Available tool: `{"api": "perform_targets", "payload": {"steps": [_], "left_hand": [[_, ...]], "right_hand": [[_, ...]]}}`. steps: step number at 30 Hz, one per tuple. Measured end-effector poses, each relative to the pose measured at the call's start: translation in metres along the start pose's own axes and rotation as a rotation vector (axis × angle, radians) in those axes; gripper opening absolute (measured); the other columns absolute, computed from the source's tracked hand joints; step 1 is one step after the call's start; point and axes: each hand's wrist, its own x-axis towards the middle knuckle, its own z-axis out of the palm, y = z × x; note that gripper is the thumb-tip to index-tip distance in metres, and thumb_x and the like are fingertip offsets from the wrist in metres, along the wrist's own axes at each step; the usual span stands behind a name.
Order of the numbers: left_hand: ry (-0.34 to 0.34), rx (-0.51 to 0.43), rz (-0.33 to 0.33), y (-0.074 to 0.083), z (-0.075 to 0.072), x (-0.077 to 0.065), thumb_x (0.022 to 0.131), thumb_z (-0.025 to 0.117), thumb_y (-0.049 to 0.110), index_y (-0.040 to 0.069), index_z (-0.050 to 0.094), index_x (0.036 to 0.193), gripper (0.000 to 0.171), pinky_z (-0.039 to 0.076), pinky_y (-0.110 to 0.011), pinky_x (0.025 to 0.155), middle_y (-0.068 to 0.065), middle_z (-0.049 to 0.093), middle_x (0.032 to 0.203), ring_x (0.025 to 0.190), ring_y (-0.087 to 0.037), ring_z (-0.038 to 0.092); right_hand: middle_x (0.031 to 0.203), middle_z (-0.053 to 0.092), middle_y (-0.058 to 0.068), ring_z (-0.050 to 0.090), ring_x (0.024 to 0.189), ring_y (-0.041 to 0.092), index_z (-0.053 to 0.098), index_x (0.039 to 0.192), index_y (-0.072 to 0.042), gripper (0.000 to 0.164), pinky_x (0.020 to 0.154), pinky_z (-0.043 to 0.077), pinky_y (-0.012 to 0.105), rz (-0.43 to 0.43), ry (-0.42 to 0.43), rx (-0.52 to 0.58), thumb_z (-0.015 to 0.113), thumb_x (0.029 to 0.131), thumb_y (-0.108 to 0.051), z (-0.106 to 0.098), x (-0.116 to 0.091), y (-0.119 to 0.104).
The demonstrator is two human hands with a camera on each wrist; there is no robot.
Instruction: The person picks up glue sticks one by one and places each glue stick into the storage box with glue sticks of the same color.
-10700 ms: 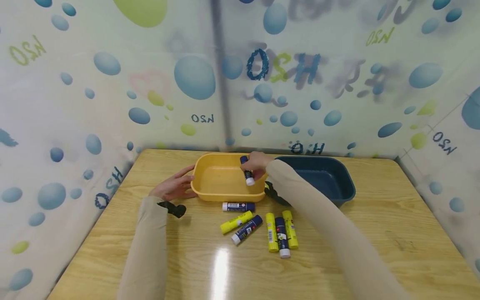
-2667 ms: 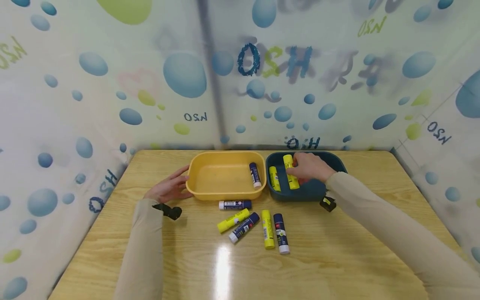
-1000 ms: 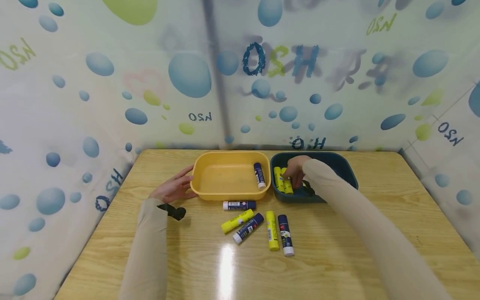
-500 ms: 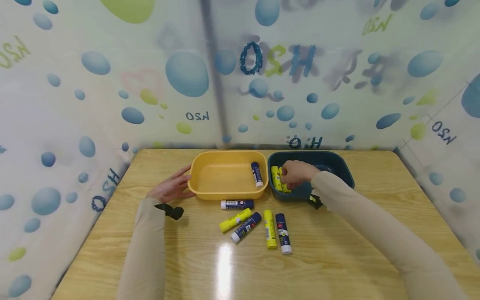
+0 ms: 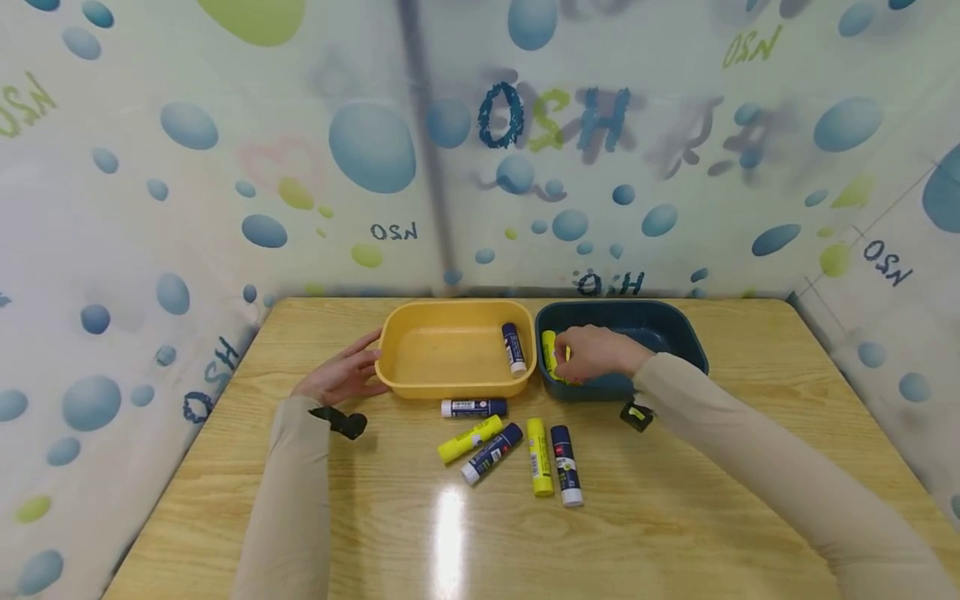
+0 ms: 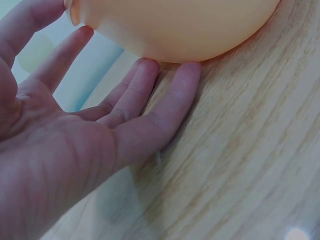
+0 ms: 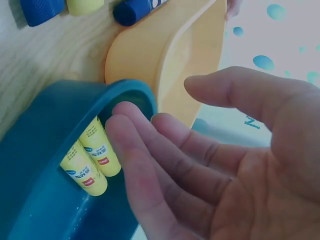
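My left hand (image 5: 341,377) rests against the left end of the orange-yellow bin (image 5: 442,392), with extended fingertips touching its wall in the left wrist view. Inside that bin, a navy glue stick (image 5: 513,348) with a white end lies by the right wall. My right hand (image 5: 596,350) is over the left part of the dark blue bin (image 5: 660,333), thumb apart from the fingers and nothing between them. Two yellow glue sticks (image 7: 84,169) lie side by side in the blue bin, just beyond the fingertips in the right wrist view; my hand partly hides them in the head view.
In front of the bins, on the wooden table (image 5: 360,533), lie several glue sticks: a crosswise navy one (image 5: 474,408), a slanted yellow one (image 5: 470,440) beside a slanted navy one (image 5: 492,453), and an upright-pointing yellow-navy pair (image 5: 539,457). A patterned wall (image 5: 300,250) stands behind.
The navy glue stick was laid in the yellow bin, then two yellow ones from the table in the blue bin. My right hand has let go of the second. The left hand stays put.
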Motion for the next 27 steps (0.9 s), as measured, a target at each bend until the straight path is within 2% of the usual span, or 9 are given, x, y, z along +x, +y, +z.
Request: {"api": "perform_targets", "payload": {"steps": [5,11,18,27], "left_hand": [[-0.011,0.006,0.001,0.000,0.000,0.000,0.106,0.039,0.015,0.024,0.007,0.157,0.060,0.038,-0.053,0.102,-0.013,0.014,0.157,0.116,-0.017,0.052],[-0.012,0.014,0.006,-0.001,-0.001,0.001,0.107,0.038,0.016,0.024,0.007,0.157,0.060,0.039,-0.052,0.101,-0.013,0.016,0.156,0.117,-0.017,0.052],[-0.004,0.024,0.000,0.001,0.000,0.002,0.106,0.039,0.017,0.025,0.007,0.157,0.061,0.039,-0.052,0.101,-0.013,0.014,0.157,0.118,-0.018,0.049],[-0.010,0.007,-0.002,0.000,0.000,0.000,0.107,0.038,0.016,0.025,0.006,0.157,0.060,0.039,-0.052,0.101,-0.013,0.014,0.156,0.120,-0.019,0.048]], "right_hand": [[0.073,0.061,0.002,0.052,0.063,0.016,0.060,0.086,-0.010,0.010,0.058,0.039,0.028,-0.039,-0.001,-0.014,0.062,0.091,-0.018,0.004,-0.009,-0.001],[0.074,0.058,0.001,0.051,0.064,0.015,0.060,0.086,-0.012,0.010,0.058,0.037,0.028,-0.043,-0.004,-0.011,0.064,0.091,-0.020,0.013,-0.018,0.000],[0.073,0.053,0.000,0.047,0.063,0.015,0.060,0.081,-0.013,0.009,0.058,0.034,0.027,-0.087,-0.001,0.015,0.064,0.089,-0.016,0.032,-0.028,0.005],[0.070,0.056,-0.002,0.047,0.061,0.013,0.063,0.078,-0.013,0.016,0.055,0.035,0.026,-0.035,-0.029,0.038,0.069,0.089,-0.023,0.061,-0.033,0.008]]}}
